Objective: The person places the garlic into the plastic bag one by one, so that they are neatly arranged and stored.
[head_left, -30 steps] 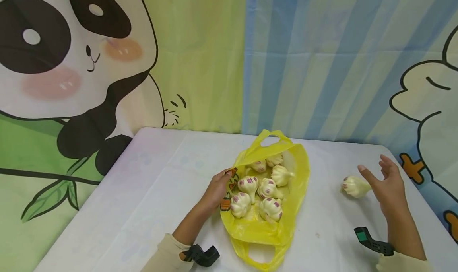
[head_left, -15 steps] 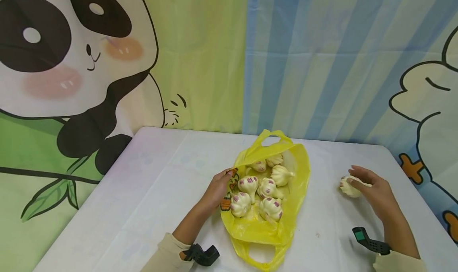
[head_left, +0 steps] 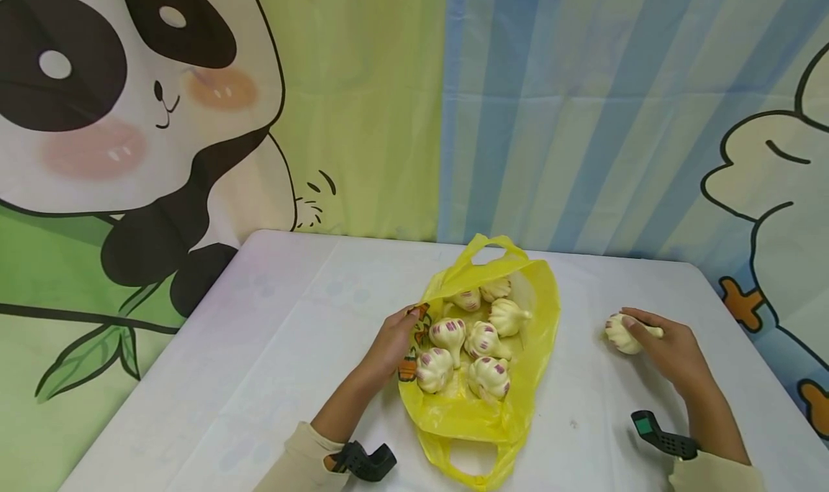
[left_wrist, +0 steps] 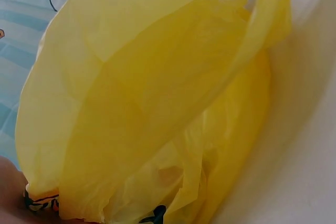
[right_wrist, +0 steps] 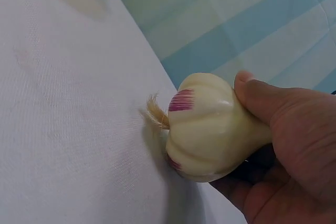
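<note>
A yellow plastic bag [head_left: 545, 334] lies with its mouth spread wide on the table, several garlic bulbs [head_left: 507, 317] inside it. At its left rim my left hand [head_left: 391, 342] pinches the plastic; the left wrist view is mostly filled by the bag's thin wall [left_wrist: 131, 103]. To the right of the bag, my right hand [head_left: 673, 348] grips a single garlic bulb [head_left: 623, 335]. Close up in the right wrist view, the thumb lies over this bulb [right_wrist: 205, 129], which has purple streaks and a tuft of dry roots; fingers pass underneath.
The white-covered table [head_left: 285, 334] reaches back to a printed cloth backdrop [head_left: 363, 103] with a panda on the left. One bag handle [head_left: 473, 477] lies toward the front, the other toward the back.
My right hand has come down onto the lone garlic bulb, closed its fingers around it and shifted it slightly left. My left hand and the bag look unmoved.
</note>
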A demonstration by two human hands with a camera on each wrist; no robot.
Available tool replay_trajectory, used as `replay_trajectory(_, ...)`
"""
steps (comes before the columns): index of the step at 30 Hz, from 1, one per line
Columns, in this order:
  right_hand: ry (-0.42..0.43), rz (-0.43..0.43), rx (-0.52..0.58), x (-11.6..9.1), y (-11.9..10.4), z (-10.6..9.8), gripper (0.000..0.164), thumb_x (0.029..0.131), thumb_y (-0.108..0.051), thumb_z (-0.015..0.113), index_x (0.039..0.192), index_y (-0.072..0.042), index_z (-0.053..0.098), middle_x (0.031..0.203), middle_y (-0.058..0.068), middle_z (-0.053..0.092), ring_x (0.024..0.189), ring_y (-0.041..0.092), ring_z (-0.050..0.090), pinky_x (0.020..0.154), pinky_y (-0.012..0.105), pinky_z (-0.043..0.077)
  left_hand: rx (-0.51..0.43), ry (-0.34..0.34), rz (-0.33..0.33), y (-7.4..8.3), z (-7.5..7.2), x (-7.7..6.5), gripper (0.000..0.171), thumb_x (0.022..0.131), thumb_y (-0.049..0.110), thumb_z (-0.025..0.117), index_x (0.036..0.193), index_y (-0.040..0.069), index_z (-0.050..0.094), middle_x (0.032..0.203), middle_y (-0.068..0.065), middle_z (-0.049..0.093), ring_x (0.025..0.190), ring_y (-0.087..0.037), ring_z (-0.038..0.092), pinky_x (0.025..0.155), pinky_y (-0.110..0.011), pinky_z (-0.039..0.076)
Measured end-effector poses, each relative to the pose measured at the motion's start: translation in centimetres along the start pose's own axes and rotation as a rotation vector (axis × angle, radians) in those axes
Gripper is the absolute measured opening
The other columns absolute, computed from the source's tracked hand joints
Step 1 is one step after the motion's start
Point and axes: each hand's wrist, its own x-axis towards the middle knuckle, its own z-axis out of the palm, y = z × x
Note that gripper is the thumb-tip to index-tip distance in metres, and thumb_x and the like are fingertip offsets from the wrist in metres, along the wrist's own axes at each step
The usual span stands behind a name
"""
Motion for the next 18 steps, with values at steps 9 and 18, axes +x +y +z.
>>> replay_trajectory(9, 0.015, 0.021, -0.008, -0.3, -0.8, 0.1, 0.075, 0.097, -0.061, 0.043, 0.146, -0.004, 0.044, 0.148, 0.032, 0.03, 0.133, 0.056, 0.025, 0.093, 0.073, 0.029, 0.008, 0.012, -0.01, 0.0, 0.0, 0.0, 0.047, 0.108, 0.029, 0.031, 0.142, 0.002, 0.046, 0.131, -0.016, 0.054, 0.126, -0.029, 0.046, 0.108, -0.048, 0.032)
replay_trajectory(18, 0.025, -0.042, -0.021, -0.6, -2.0, 0.0, 0.07, 0.099, -0.056, 0.043, 0.145, -0.004, 0.045, 0.146, 0.034, 0.033, 0.13, 0.057, 0.029, 0.09, 0.071, 0.035, -0.01, 0.009, -0.006, -0.1, 0.1, 0.0, 0.047, 0.108, 0.029, 0.031, 0.144, 0.002, 0.044, 0.135, -0.016, 0.052, 0.129, -0.03, 0.043, 0.108, -0.049, 0.03)
